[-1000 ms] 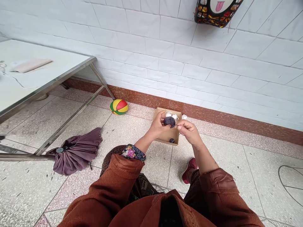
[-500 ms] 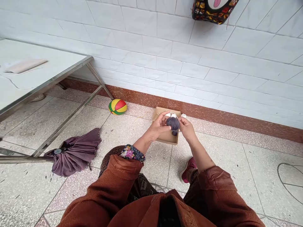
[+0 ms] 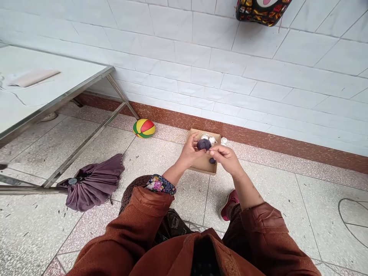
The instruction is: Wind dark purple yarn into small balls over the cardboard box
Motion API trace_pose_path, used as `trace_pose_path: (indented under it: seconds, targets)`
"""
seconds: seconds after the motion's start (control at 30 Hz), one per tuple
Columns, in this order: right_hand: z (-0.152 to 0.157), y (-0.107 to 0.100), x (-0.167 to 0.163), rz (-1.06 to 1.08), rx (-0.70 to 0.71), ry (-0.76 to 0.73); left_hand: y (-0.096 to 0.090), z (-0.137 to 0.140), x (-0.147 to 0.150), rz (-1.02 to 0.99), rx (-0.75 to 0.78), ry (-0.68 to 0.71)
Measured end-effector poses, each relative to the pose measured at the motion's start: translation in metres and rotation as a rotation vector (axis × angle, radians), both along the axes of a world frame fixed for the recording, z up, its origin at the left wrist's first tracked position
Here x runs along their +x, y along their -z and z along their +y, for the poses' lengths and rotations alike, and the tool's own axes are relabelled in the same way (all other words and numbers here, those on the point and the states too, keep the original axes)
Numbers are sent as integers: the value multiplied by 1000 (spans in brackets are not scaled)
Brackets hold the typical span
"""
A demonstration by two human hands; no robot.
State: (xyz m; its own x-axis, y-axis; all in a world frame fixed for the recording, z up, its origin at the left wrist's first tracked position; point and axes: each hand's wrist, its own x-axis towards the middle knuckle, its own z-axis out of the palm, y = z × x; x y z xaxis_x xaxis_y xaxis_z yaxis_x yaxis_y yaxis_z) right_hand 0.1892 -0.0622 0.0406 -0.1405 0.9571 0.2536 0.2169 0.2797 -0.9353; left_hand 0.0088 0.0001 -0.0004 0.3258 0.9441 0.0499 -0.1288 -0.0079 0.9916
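Note:
A dark purple-grey ball of yarn [image 3: 204, 144] rests in my left hand [image 3: 190, 150], its fingers and thumb curved round the side. My right hand [image 3: 225, 156] is just right of the ball, thumb and forefinger pinched together at its lower edge; a yarn strand seems to be between them, though it is too fine to see clearly. Below both hands an open cardboard box [image 3: 202, 167] lies on the floor. White yarn balls [image 3: 212, 140] sit at its far end, and a small dark ball [image 3: 212, 160] lies near its right side.
Against the skirting, a white ball [image 3: 224, 141] lies just outside the box. A striped ball [image 3: 144, 128] is farther left. A folded purple umbrella [image 3: 93, 182] lies by the metal-legged table [image 3: 86, 78]. A patterned bag [image 3: 262, 12] hangs on the wall; a wire frame [image 3: 349, 222] is at right.
The yarn ball has shifted left and slightly up with my left hand turning round it. My right hand has moved from the ball's right side to its lower edge, fingers pinched.

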Motion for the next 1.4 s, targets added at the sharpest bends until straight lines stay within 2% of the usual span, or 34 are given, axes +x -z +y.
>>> trace_pose_path:
  seconds: [0.17, 0.27, 0.33, 0.47, 0.6, 0.77, 0.87, 0.97, 1.1, 1.23, 1.4]
  targets:
    - [17, 8, 13, 56, -14, 233, -7, -11, -1, 18, -39, 220]
    - [23, 21, 15, -6, -56, 299, -12, -15, -2, -123, -100, 318]
    - [25, 30, 14, -60, -87, 316, -15, -16, -1, -230, -140, 325]
    - [25, 40, 12, -208, -66, 300, -19, -12, 0, -355, -192, 249]
    - [22, 42, 9, -310, -3, 230, -17, -6, -1, -365, -215, 110]
    - [12, 34, -1, -328, 55, -16, -3, 0, 0, -209, -169, -83]
    - [5, 23, -3, -277, 63, -143, 3, 1, 1, -64, -104, -111]
    - [3, 11, 3, -207, 78, -119, 4, -3, 3, 75, -17, 7]
    - [9, 6, 17, -185, 136, 31, -1, -14, 4, 204, 74, 283]
    - [17, 16, 25, -210, 161, 208, -6, -24, 3, 132, -33, 499]
    - [20, 31, 22, -238, 79, 308, -11, -28, 2, -91, -218, 561]
